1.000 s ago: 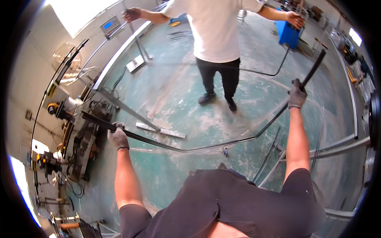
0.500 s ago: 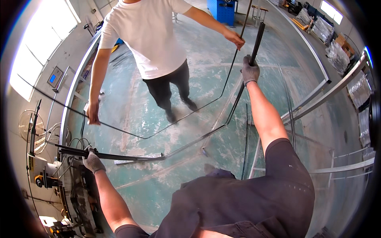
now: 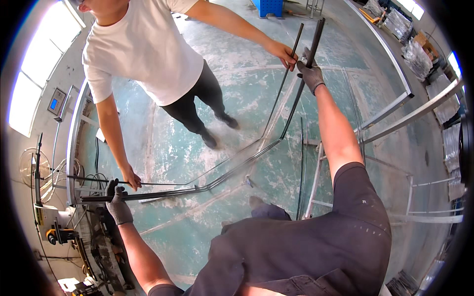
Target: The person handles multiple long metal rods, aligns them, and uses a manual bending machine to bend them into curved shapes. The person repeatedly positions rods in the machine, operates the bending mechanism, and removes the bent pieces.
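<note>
A bundle of long black bent rods [image 3: 173, 193] spans the space in front of me, with one bend low in the middle and another further right. Near its left end my left hand [image 3: 119, 206], in a grey glove, grips the bundle, some fingers raised beside it. High on the right, my gloved right hand [image 3: 311, 76] is wrapped round the upright part. A co-worker's bare hands hold a single bent rod [image 3: 276, 98] alongside the bundle. Their right-side hand [image 3: 285, 53] is close to my right glove; their other hand [image 3: 131, 177] is just beyond my left.
Facing me stands the co-worker in a white shirt [image 3: 143, 54]. A metal frame rail [image 3: 382, 42] bounds the right side, near wrapped packages [image 3: 417, 56]. Machinery with cables [image 3: 61, 232] stands at left. More thin rods [image 3: 301, 167] lie on the green floor [image 3: 197, 241].
The co-worker's single rod has come down and toward me, closer to the bundle. The co-worker has shifted left and nearer. My right hand has risen slightly, and some of my fingers have loosened.
</note>
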Tool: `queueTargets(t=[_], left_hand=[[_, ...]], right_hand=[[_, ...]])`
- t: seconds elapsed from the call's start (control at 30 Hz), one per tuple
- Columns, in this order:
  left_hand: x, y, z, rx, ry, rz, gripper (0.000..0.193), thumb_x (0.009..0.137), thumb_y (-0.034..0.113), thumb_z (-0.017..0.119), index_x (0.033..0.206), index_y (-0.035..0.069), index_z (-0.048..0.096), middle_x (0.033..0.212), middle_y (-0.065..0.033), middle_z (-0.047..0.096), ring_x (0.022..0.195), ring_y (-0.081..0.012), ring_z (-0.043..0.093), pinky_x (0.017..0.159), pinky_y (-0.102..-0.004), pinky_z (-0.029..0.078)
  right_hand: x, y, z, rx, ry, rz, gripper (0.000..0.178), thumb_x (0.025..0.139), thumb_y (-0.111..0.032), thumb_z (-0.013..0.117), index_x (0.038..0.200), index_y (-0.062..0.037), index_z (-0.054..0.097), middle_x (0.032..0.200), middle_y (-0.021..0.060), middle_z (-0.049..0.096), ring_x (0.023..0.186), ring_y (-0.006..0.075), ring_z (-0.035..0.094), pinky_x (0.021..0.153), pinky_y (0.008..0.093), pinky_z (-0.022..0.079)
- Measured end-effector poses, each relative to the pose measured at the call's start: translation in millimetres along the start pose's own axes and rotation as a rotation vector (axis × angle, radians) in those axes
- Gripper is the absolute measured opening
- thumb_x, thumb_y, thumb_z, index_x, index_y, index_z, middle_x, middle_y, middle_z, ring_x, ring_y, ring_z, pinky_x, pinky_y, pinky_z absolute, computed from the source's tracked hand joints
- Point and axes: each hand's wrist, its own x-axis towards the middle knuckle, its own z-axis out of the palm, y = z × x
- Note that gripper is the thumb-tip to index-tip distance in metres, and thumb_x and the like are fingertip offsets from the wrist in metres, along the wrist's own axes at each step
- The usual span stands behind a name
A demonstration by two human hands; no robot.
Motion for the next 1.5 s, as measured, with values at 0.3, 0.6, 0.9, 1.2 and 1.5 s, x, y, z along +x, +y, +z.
queueTargets(t=[0.3, 0.6, 0.9, 1.2, 1.5], left_hand=[[6.2, 4.8, 25.5, 0.089, 0.401, -0.078, 0.021, 0.096, 0.010, 0.074, 0.115, 0.002, 0.074, 0.090, -0.0001, 0.071, 0.077, -0.0108, 0.063, 0.066, -0.0259, 0.049], [-22.7, -21.8, -27.3, 0.108, 0.812, -0.001, 0.020, 0.092, 0.007, 0.080, 0.110, 0.003, 0.072, 0.092, -0.0021, 0.073, 0.077, -0.0127, 0.064, 0.070, -0.0253, 0.052], [62.5, -48.7, -52.5, -0.180, 0.580, -0.017, 0.015, 0.097, 0.011, 0.074, 0.107, 0.001, 0.069, 0.084, -0.0054, 0.070, 0.075, -0.0172, 0.067, 0.073, -0.0310, 0.057], [200.3, -37.1, -19.5, -0.239, 0.571, -0.055, 0.011, 0.098, 0.012, 0.071, 0.097, 0.004, 0.063, 0.068, -0.0011, 0.056, 0.051, -0.0128, 0.053, 0.051, -0.0306, 0.052], [348.2, -44.1, 46.0, -0.309, 0.379, -0.097, 0.019, 0.101, 0.018, 0.070, 0.092, 0.006, 0.058, 0.067, -0.0017, 0.054, 0.049, -0.0135, 0.052, 0.049, -0.0318, 0.050]], right_hand=[[32.4, 12.6, 3.3, 0.016, -0.348, -0.299, 0.035, 0.105, -0.034, 0.065, 0.129, -0.0104, 0.071, 0.130, 0.0010, 0.070, 0.100, 0.0092, 0.057, 0.095, 0.0267, 0.046], [-39.4, 24.3, -25.6, 0.419, -0.365, -0.117, 0.039, 0.107, -0.040, 0.059, 0.098, -0.0018, 0.061, 0.097, 0.0115, 0.066, 0.096, 0.0255, 0.067, 0.100, 0.0444, 0.052], [-65.2, -21.5, 2.0, 0.459, -0.341, -0.080, 0.046, 0.107, -0.033, 0.060, 0.071, -0.0110, 0.043, 0.060, -0.0029, 0.034, 0.053, 0.0118, 0.035, 0.054, 0.0314, 0.031], [-86.7, -168.4, 35.1, 0.165, -0.273, -0.257, 0.049, 0.100, -0.050, 0.067, 0.075, -0.0125, 0.048, 0.060, -0.0051, 0.036, 0.051, 0.0079, 0.035, 0.049, 0.0279, 0.027], [-111.8, -259.8, 25.2, 0.062, -0.182, -0.310, 0.045, 0.102, -0.050, 0.064, 0.086, -0.0111, 0.049, 0.064, -0.0074, 0.033, 0.052, 0.0045, 0.030, 0.049, 0.0264, 0.019]])
